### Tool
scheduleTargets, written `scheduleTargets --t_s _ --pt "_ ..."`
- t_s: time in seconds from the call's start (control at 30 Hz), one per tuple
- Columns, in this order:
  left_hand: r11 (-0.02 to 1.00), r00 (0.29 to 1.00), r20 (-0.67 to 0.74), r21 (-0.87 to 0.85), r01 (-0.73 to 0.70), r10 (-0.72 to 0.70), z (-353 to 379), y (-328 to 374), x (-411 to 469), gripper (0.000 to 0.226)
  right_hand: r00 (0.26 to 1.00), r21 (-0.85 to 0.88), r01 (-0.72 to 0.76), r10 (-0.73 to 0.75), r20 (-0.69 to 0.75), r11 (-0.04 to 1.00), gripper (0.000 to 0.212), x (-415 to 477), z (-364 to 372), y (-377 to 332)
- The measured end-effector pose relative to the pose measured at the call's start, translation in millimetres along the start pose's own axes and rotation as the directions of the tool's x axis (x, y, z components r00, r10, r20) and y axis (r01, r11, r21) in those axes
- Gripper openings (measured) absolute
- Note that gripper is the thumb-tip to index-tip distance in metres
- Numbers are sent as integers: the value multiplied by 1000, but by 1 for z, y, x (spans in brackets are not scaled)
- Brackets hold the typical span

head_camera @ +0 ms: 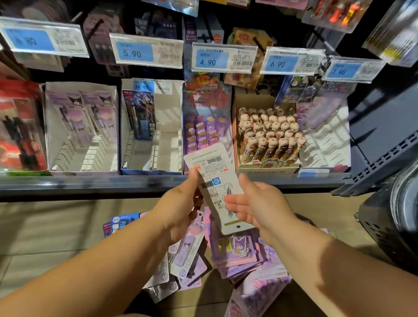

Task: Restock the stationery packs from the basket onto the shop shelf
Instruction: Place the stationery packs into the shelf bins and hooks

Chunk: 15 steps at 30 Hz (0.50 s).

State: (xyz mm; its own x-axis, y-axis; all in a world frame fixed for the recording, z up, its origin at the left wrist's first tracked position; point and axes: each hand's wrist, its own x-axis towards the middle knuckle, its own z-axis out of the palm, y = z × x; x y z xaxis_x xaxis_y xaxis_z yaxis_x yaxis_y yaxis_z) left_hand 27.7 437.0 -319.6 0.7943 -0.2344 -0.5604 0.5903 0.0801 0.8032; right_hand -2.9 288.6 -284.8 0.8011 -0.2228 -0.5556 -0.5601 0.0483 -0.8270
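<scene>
Nearest, a heap of purple card-and-plastic packs (217, 262) is seen on the tiled floor, with the dark plastic basket (413, 223) at the right. Above the heap, a flat white card-backed stationery pack (215, 181) is held roughly upright, printed back to the camera. Its left edge is pinched by the left hand (180, 208), and the right hand (258, 205) is laid against its lower right side, fingers nearly straight. The pack is judged light, thin and easily creased, so it is best taken by the card edges. Beyond, part-filled white cardboard display boxes (82, 127) are ranged on the dark shop shelf (72, 184).
</scene>
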Motion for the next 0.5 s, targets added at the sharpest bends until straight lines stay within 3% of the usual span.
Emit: scheduleTargets --t_s 0.2,0.27,0.37,0.5 --pt "959 966 255 -263 107 -38 -5 8 -4 83 998 33 47 -46 -35 998 19 5 -4 -8" --pt "931 960 274 -331 155 -62 -11 8 -4 71 997 17 43 -42 -58 999 12 8 -6 -4" --pt "944 966 259 -315 104 -20 -13 7 -8 27 998 -45 33 -35 -52 998 8 12 -6 5" --pt "948 977 215 -314 59 11 -13 -3 -6 53 991 -58 76 -82 -102 995 30 13 -4 12"
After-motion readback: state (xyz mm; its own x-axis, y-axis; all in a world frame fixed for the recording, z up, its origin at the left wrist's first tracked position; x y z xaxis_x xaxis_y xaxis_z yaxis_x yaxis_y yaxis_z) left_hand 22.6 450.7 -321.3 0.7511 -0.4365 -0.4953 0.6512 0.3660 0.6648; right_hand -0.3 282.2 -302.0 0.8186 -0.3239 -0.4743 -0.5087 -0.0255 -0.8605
